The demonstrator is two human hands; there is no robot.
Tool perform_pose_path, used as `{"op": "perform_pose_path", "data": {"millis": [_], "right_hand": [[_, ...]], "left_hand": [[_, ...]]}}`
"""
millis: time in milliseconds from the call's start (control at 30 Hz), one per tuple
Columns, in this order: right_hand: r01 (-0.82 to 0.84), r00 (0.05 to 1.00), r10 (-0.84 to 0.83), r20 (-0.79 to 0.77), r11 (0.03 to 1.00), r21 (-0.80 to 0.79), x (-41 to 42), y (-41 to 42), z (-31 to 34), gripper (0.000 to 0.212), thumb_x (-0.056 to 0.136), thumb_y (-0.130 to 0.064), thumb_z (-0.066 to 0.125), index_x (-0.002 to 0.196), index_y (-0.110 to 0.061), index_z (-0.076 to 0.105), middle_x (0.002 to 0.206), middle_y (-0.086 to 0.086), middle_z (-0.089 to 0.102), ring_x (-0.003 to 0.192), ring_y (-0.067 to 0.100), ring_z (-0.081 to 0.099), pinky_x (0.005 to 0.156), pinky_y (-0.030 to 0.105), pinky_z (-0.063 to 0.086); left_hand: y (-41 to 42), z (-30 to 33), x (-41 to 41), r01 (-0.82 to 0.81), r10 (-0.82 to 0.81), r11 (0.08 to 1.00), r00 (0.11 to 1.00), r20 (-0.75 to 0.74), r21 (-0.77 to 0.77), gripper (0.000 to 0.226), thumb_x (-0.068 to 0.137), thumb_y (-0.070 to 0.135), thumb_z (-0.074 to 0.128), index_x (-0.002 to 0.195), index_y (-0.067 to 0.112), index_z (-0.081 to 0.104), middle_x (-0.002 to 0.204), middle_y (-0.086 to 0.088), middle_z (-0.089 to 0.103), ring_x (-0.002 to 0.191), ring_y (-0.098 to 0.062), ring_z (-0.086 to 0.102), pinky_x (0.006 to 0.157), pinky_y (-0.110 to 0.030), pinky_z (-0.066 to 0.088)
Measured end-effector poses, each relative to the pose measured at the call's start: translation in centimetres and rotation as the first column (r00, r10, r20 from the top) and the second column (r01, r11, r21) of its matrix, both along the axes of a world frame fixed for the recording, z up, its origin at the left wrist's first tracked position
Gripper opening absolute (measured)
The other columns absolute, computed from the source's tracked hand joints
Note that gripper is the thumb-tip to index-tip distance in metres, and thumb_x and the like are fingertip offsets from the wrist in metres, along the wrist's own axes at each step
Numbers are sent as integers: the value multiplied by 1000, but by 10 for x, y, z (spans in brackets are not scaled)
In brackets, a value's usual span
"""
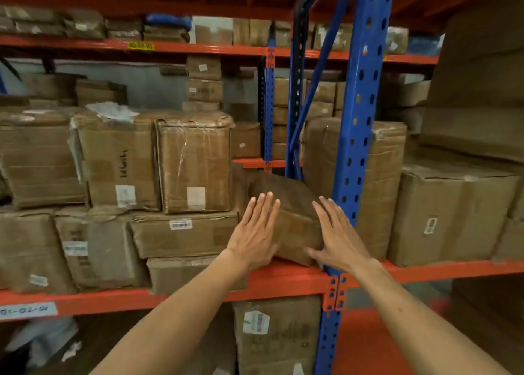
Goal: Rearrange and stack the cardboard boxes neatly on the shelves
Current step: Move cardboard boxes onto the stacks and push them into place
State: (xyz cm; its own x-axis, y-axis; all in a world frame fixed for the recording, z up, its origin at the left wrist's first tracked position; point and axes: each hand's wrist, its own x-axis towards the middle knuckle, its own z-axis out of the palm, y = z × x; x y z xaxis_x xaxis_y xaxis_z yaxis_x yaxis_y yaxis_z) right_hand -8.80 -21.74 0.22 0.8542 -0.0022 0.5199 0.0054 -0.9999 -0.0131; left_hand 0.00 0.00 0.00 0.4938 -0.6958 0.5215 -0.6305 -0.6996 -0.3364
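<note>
A brown cardboard box (292, 218) lies tilted on the orange shelf beam (286, 278), wedged between the stacked boxes on the left and the blue upright. My left hand (255, 233) lies flat against the box's left front side, fingers straight and together. My right hand (337, 235) presses flat on its right front corner, fingers spread. Neither hand wraps around the box. To the left, a taped box (195, 162) stands on a flat box (184, 234).
A blue perforated upright (354, 148) rises just right of the tilted box. A large box (453, 216) fills the shelf to the right. More boxes crowd the upper shelves and the level below (278, 335). A label (27, 310) marks the left beam.
</note>
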Motion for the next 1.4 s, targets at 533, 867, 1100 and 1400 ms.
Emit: {"op": "perform_pose_path", "data": {"millis": [533, 867, 1100, 1400], "right_hand": [[161, 984, -161, -71, 987, -5, 114, -10, -79, 151, 40, -61, 92, 158, -8, 15, 160, 24, 20, 149, 43, 13, 121, 60, 3], [71, 983, -119, -136, 945, -318, 111, -24, -66, 132, 50, -47, 93, 157, -9, 25, 137, 22, 47, 120, 40, 48, 105, 52, 38], [204, 973, -226, -52, 940, -273, 102, -7, -56, 57, 66, -26, 90, 114, -9, 63, 106, 16, 66, 104, 35, 64, 91, 47, 51], [170, 960, -222, -173, 947, -273, 95, 2, -13, 31, 92, -32, 68, 118, -15, 65, 93, 7, 72, 85, 30, 71, 66, 35, 51]], "left_hand": [[-63, -54, 90, -134, 112, 966, 988, 110, 223, 69, 98, 22, 24, 155, 3, -9, 163, -22, 9, 149, -40, 12, 114, -64, 22], [-61, -57, 79, -199, 183, 979, 950, -254, -38, 92, 77, 49, 73, 146, -2, 39, 149, -24, 39, 124, -34, 44, 104, -42, 38], [-59, -57, 77, -276, 238, 961, 864, -443, -21, 63, 101, 35, 52, 151, 8, 26, 164, -8, 17, 148, -35, 19, 106, -45, 42], [-42, -33, 51, -212, 181, 977, 889, -420, -26, 53, 95, 7, 52, 145, 4, 35, 158, -12, 30, 143, -29, 30, 101, -42, 48]]}}
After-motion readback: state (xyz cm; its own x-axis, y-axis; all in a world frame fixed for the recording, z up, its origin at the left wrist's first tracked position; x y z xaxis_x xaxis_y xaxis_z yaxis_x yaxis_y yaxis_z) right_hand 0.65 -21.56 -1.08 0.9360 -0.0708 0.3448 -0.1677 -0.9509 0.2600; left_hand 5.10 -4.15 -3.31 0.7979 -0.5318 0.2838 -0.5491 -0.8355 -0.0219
